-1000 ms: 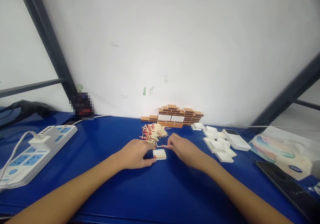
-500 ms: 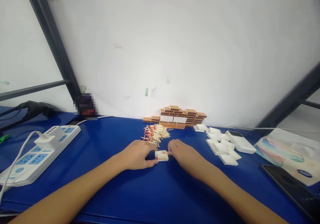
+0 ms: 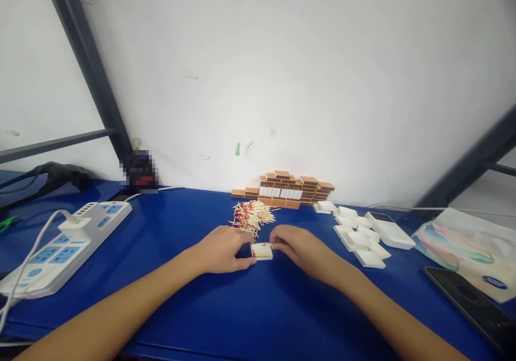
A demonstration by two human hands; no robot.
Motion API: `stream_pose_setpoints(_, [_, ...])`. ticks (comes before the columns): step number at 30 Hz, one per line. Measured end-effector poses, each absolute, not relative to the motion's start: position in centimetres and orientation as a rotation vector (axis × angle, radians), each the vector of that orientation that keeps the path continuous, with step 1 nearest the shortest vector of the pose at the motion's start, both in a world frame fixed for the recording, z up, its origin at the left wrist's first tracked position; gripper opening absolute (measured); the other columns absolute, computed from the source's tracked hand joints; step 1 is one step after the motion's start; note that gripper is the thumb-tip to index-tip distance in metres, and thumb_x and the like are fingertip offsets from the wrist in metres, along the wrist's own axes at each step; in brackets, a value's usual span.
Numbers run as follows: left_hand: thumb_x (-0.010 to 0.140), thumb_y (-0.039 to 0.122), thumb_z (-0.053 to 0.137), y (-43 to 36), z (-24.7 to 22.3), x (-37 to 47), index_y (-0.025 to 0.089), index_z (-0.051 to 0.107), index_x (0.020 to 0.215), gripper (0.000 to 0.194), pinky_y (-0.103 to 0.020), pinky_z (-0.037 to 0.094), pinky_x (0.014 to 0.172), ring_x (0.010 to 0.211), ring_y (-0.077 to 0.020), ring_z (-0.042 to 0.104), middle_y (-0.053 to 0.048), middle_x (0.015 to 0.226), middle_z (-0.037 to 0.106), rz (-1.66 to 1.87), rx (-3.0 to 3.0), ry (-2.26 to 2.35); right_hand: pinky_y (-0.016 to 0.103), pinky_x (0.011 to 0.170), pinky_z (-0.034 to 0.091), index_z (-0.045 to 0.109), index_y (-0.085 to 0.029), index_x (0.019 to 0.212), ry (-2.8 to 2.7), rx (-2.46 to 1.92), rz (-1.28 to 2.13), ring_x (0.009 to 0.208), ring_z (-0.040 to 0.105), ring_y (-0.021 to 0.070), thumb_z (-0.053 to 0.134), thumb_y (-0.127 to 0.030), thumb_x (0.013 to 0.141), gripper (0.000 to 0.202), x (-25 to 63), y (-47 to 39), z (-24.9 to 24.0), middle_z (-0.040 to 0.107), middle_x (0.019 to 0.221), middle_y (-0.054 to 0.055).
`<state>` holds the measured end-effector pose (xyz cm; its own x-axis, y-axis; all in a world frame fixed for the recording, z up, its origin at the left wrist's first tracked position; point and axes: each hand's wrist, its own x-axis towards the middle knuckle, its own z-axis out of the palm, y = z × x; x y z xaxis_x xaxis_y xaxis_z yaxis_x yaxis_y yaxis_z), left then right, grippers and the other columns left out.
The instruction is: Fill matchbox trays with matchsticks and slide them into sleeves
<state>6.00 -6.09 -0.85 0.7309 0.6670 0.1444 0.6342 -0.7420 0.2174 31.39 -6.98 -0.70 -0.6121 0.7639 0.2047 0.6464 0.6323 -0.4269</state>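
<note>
Observed at the blue counter (image 3: 258,307): a small white match tray (image 3: 262,251) lies flat between the person's two hands, just in front of a loose pile of matches (image 3: 250,218). Red-tipped matches lie inside the tray.

Left hand (image 3: 221,250): resting palm down on the counter, fingers curled loosely, thumb and forefinger touching the tray's left edge. It steadies the tray without lifting it.

Right hand (image 3: 298,245): palm down, fingertips gathered narrow at the tray's right rim. Whether a match is pinched between them cannot be told at this size.

Change from one second ago: the right hand then held a single match clear of the tray, beside the pile; its fingertips have since come down to the tray's edge. The tray then showed mostly white; more matches now show in it. The left hand has stayed in place. The whole view has shifted slightly.

Surroundings: a stack of brown matchbox sleeves (image 3: 290,189) stands against the wall behind the pile. Empty white trays (image 3: 358,234) lie scattered to the right, near a white remote (image 3: 389,230). A power strip (image 3: 64,248) lies at far left, a dark phone (image 3: 471,307) at far right.
</note>
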Motion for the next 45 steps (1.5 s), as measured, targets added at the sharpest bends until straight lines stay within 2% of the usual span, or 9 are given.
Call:
stream_pose_setpoints(4, [0.088,0.041,0.067,-6.1,-0.8,6.0,0.022,0.070,0.101,0.023,-0.026,0.031,0.053,0.059,-0.0155,0.061,0.001,0.072,0.069,0.318,2.771,1.057,0.032,0.085,0.047,0.068,-0.022,0.111,-2.395,-1.066,0.415,0.097,0.064,0.0206,0.057,-0.020,0.100,0.016,31.5,-6.7,-0.9,0.071,0.106,0.005])
stream_pose_setpoints(7, [0.088,0.041,0.067,-6.1,-0.8,6.0,0.022,0.069,0.100,0.023,-0.026,0.032,0.054,0.060,-0.0155,0.062,0.001,0.072,0.069,0.316,2.763,1.052,0.030,0.079,0.046,0.072,-0.022,0.097,-2.380,-1.079,0.469,0.089,0.062,0.0194,0.060,-0.022,0.099,0.012,31.1,-6.8,-1.2,0.070,0.091,0.003])
stream_pose_setpoints(9, [0.088,0.042,0.067,-6.1,-0.8,6.0,0.022,0.069,0.097,0.023,-0.026,0.033,0.055,0.061,-0.0159,0.063,0.001,0.073,0.069,0.313,2.759,1.056,0.030,0.077,0.045,0.070,-0.022,0.092,-2.371,-1.099,0.487,0.087,0.061,0.0189,0.060,-0.021,0.099,0.013,30.6,-7.0,-1.6,0.069,0.089,0.002])
stream_pose_setpoints(18, [0.087,0.043,0.067,-6.1,-1.1,5.9,0.022,0.068,0.098,0.024,-0.026,0.034,0.055,0.062,-0.0170,0.063,0.000,0.074,0.069,0.324,2.777,1.063,0.034,0.078,0.046,0.062,-0.020,0.093,-2.402,-1.069,0.290,0.091,0.058,0.0215,0.054,-0.016,0.101,0.012,29.3,-7.6,-2.6,0.066,0.092,0.004])
stream_pose_setpoints(28, [0.088,0.044,0.066,-5.9,-1.1,5.8,0.021,0.068,0.098,0.025,-0.026,0.035,0.056,0.063,-0.0173,0.064,-0.001,0.073,0.069,0.319,2.776,1.078,0.039,0.096,0.049,0.065,-0.022,0.092,-2.310,-0.968,0.308,0.113,0.056,0.0232,0.059,-0.014,0.095,0.010,28.9,-7.6,-3.6,0.064,0.111,0.007])
stream_pose_setpoints(32, [0.087,0.041,0.067,-6.0,-0.9,5.9,0.022,0.069,0.101,0.023,-0.026,0.035,0.056,0.062,-0.0165,0.064,0.000,0.073,0.069,0.324,2.760,1.071,0.036,0.089,0.049,0.065,-0.023,0.093,-2.239,-1.009,0.322,0.100,0.060,0.0213,0.058,-0.016,0.095,0.011,29.4,-6.9,-3.2,0.067,0.101,0.005])
stream_pose_setpoints(36, [0.087,0.041,0.067,-6.2,-0.6,6.0,0.023,0.069,0.103,0.024,-0.026,0.035,0.056,0.061,-0.0158,0.063,0.001,0.071,0.068,0.314,2.751,1.061,0.033,0.075,0.047,0.065,-0.021,0.088,-2.074,-1.267,0.213,0.082,0.059,0.0193,0.058,-0.017,0.092,0.009,30.5,-4.6,-3.0,0.065,0.087,0.003])
stream_pose_setpoints(39, [0.088,0.041,0.067,-6.3,-0.4,6.0,0.022,0.069,0.104,0.025,-0.026,0.035,0.056,0.061,-0.0156,0.063,0.001,0.071,0.068,0.311,2.757,1.062,0.030,0.071,0.045,0.067,-0.019,0.091,-2.075,-1.383,0.215,0.074,0.058,0.0170,0.058,-0.020,0.091,0.008,31.5,-2.1,-3.4,0.065,0.086,0.003])
stream_pose_setpoints(45, [0.089,0.042,0.065,-6.4,-0.2,6.0,0.021,0.068,0.091,0.022,-0.026,0.037,0.057,0.061,-0.0159,0.063,0.000,0.073,0.070,0.315,2.764,1.069,0.029,0.070,0.045,0.066,-0.016,0.103,-2.214,-1.311,0.285,0.072,0.058,0.0147,0.061,-0.024,0.092,0.015,32.3,0.9,-4.0,0.065,0.093,0.004])
